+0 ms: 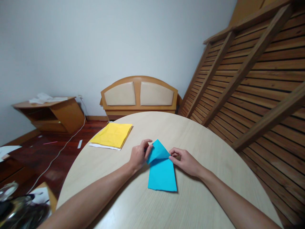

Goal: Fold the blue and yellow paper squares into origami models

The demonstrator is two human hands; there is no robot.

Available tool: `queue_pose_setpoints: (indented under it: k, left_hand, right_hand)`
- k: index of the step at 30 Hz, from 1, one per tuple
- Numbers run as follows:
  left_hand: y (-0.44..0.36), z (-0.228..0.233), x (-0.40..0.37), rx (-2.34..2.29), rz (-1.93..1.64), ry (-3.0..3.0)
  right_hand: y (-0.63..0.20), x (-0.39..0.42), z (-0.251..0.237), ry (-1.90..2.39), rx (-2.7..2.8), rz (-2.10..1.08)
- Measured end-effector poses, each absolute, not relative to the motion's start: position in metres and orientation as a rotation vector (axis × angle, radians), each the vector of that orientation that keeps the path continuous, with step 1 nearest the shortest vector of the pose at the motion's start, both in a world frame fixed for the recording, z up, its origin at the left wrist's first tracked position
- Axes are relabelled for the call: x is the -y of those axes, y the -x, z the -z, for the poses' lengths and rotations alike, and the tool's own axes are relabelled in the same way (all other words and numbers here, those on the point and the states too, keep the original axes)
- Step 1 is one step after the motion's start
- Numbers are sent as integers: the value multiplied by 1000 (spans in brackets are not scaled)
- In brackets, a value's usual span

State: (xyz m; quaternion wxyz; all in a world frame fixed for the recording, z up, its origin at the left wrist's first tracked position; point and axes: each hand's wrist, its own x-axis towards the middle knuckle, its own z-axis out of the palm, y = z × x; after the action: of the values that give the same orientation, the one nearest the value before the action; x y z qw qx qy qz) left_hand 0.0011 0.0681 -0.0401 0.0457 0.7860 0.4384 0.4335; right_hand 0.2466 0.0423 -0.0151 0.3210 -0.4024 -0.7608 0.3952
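A blue paper sheet (162, 173) lies on the round light-wood table (209, 149) in front of me, its far end folded into a point. My left hand (138, 155) pinches the left side of that folded flap. My right hand (185, 161) presses its fingertips on the flap's right edge. Both forearms rest on the tabletop.
A stack of yellow paper (111, 135) with white sheets beneath lies at the table's far left. Behind the table stands a padded wooden headboard (139, 93); a slatted wooden frame (250, 79) leans at the right. A low wooden cabinet (51, 113) and a cable are on the floor at left.
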Motion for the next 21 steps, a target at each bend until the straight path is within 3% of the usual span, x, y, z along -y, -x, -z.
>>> queue_pose_setpoints:
  k: [8, 16, 21]
  left_hand:
    - [0, 28, -62, -1039, -1497, -2614]
    - [-7, 24, -55, -666, -685, -2915]
    - [-8, 28, -56, -788, -574, -2819]
  right_hand:
    - [-249, -48, 21, 1174, 1880, -1087]
    - [-253, -53, 31, 1275, 1883, -904]
    - [-258, -57, 31, 1314, 1955, -645]
